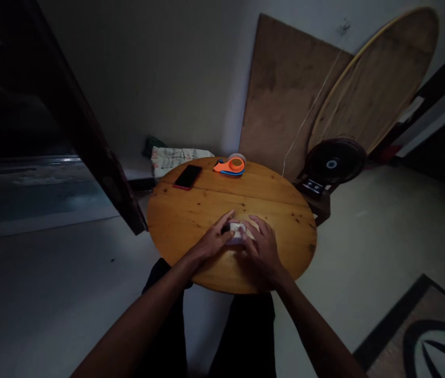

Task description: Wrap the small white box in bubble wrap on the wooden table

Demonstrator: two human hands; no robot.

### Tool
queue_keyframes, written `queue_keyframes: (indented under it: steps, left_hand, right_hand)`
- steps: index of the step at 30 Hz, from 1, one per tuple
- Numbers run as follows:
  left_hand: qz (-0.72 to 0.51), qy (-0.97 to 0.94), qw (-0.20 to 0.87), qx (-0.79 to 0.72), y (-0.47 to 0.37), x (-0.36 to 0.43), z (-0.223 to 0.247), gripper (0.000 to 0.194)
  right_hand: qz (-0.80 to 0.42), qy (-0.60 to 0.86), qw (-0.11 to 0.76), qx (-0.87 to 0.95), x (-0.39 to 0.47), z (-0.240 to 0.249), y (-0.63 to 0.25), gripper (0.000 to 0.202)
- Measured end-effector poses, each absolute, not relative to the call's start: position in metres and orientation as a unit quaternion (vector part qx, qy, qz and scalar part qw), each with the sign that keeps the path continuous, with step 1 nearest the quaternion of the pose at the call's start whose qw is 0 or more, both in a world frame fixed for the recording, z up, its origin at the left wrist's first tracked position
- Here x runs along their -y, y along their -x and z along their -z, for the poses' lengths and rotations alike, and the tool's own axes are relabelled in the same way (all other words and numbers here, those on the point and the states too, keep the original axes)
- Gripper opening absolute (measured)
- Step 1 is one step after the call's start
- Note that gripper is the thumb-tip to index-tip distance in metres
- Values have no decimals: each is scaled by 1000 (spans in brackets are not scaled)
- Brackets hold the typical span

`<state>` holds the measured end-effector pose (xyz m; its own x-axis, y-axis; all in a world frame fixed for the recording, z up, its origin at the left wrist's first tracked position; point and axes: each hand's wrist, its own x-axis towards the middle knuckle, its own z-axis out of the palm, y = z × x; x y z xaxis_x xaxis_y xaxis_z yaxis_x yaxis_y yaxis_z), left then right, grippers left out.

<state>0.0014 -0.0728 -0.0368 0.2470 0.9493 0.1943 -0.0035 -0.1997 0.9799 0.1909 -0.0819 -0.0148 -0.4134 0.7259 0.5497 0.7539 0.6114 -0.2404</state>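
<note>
A small whitish and dark box-like object [237, 234] rests low over the round wooden table [178, 220], between both hands. My left hand [212, 240] grips its left side, the thumb lying on its top. On the right side, my right hand [261, 242] holds the same object with curled fingers. Its surface is dim and partly covered by the fingers, so its exact kind cannot be made out.
A phone [188, 177] and an orange and blue tape dispenser [232, 165] lie at the table's far side. Behind are a printed sack [167, 160] and leaning boards [285, 79]. A round black fan [334, 164] stands right of the table.
</note>
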Motion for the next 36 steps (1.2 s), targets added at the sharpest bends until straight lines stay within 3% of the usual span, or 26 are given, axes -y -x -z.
queue_keyframes:
  steps: [5, 10, 13, 18, 23, 36]
  left_hand:
    - [-474, -624, 489, -384, -1, 75, 37, 63]
    - [-473, -607, 515, -378, 0, 75, 38, 63]
    - [-471, -594, 530, -380, -1, 76, 34, 64]
    - [-460, -593, 526, -400, -3, 78, 26, 67]
    - [-432, -611, 509, -426, -3, 76, 25, 67]
    - [-470, -593, 527, -386, -4, 78, 30, 70]
  right_hand:
    - [57, 430, 278, 857, 84, 17, -185, 28]
    - [-21, 445, 380, 811, 87, 29, -196, 27]
    - [-94, 463, 402, 784, 85, 33, -201, 44]
    - [-138, 430, 345, 823, 82, 24, -194, 67]
    - [-133, 425, 366, 817, 83, 20, -184, 52]
    - [-173, 415, 415, 791, 82, 25, -188, 50]
